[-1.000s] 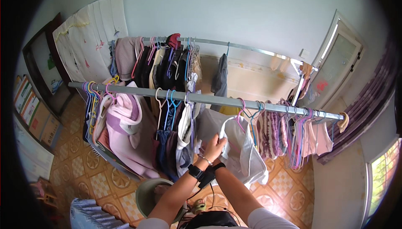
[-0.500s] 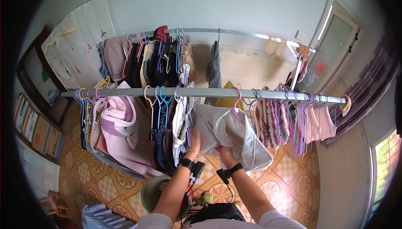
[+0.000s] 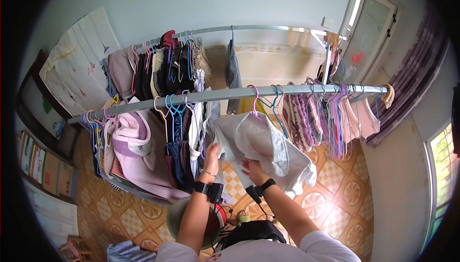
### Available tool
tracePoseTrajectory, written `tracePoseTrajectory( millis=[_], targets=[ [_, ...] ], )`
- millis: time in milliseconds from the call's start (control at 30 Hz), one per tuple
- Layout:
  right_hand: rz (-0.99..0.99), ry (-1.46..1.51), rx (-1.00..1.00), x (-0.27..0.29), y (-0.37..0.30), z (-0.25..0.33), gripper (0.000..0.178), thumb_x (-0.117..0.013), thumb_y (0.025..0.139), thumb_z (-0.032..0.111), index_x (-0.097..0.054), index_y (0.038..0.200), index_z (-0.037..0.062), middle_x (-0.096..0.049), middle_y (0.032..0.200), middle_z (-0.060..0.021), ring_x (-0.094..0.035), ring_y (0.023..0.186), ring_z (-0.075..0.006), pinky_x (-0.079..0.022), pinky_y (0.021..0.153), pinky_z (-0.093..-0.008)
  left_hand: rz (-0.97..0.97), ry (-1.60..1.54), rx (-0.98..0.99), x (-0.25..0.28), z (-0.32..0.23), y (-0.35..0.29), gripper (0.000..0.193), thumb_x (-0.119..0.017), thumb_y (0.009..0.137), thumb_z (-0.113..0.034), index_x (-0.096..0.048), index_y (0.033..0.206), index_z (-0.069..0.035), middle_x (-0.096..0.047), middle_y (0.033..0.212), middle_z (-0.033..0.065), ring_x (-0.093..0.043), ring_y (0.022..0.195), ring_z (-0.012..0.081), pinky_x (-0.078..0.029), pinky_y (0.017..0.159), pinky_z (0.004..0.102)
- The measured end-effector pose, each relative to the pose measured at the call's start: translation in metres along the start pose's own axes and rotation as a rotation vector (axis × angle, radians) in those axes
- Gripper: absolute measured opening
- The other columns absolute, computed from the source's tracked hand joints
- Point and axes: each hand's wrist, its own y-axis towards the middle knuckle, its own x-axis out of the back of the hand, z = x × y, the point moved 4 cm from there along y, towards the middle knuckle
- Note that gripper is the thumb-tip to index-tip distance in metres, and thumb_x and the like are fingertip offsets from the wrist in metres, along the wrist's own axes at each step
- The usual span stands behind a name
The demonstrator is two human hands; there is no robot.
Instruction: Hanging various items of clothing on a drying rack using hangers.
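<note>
A pale grey garment hangs on a pink hanger from the front rail; its exact kind is hard to tell. At its left edge, my left hand grips the cloth. My right hand is closed on the lower hem near the middle, with its fingertips partly hidden. The right part of the garment spreads out in loose folds. Just right of the pink hanger hangs a blue hanger. White and checked clothing hangs close beside my left hand.
The metal front rail carries many clothes and hangers, including a pink hooded towel and striped fluffy clothing. A second rail runs behind. A bucket stands on the tiled floor below my left forearm.
My view has shifted a little. My hands have drawn the garment's left side out and apart from the neighbouring clothes, and its right end now flares outward.
</note>
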Motion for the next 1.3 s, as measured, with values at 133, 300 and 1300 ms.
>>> tracePoseTrajectory(
  millis=[133,300,1300],
  targets=[
    [0.583,0.361,-0.390,-0.032,0.001,-0.029,0.045,-0.050,0.088,0.041,-0.046,0.116,0.0064,-0.048,0.125,-0.0108,-0.044,0.118,-0.0221,-0.033,0.097,-0.0543,-0.011,-0.127,0.034,0.019,0.001,-0.013,0.018,-0.051,0.089,-0.016,-0.056,0.104,-0.008,-0.057,0.095,0.0003,-0.054,0.083,0.0107,-0.044,0.074,0.0261],
    [0.646,0.755,-0.370,-0.061,0.011,-0.044,0.046,-0.051,0.089,0.041,-0.045,0.120,0.0069,-0.051,0.123,-0.0085,-0.047,0.116,-0.0223,-0.039,0.095,-0.0483,-0.032,-0.217,0.066,0.006,-0.016,-0.031,0.015,-0.051,0.088,-0.013,-0.054,0.102,-0.007,-0.057,0.096,0.0025,-0.057,0.085,0.0139,-0.048,0.074,0.0292],
    [-0.082,-0.137,-0.298,0.093,-0.065,-0.041,0.065,-0.068,0.078,0.042,-0.041,0.126,0.0084,-0.051,0.109,-0.0123,-0.051,0.096,-0.0235,-0.044,0.082,-0.0350,-0.208,-0.011,0.028,0.063,0.031,-0.039,0.028,-0.045,0.095,-0.030,-0.056,0.096,-0.004,-0.046,0.072,-0.0057,-0.040,0.063,0.0037,-0.034,0.055,0.0198]
  ],
)
